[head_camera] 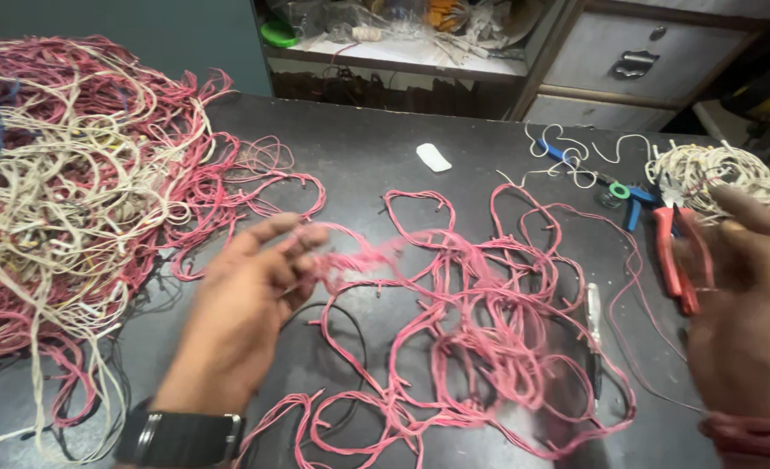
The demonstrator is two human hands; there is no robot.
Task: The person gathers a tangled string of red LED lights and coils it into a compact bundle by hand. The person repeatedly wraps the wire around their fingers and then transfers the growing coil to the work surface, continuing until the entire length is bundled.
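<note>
My left hand (247, 300) hovers over the dark table (376, 152) and pinches a blurred pink wire (359, 256) that leads into a loose tangle of pink wires (480, 330). On that wrist sits a black watch (181, 437). My right hand (745, 321) is raised at the right edge, fingers curled around a thin pink wire that runs down to the tangle. Red thread circles the right wrist. Red-handled pliers (673, 252) lie just behind the right hand.
A big heap of pink and white wires (63, 182) fills the left side. A small bundle of white wires (715, 174), blue-handled pliers (632, 200), a green ring (619, 189) and a white plastic piece (433, 157) lie at the back. Shelves and drawers (628, 61) stand behind.
</note>
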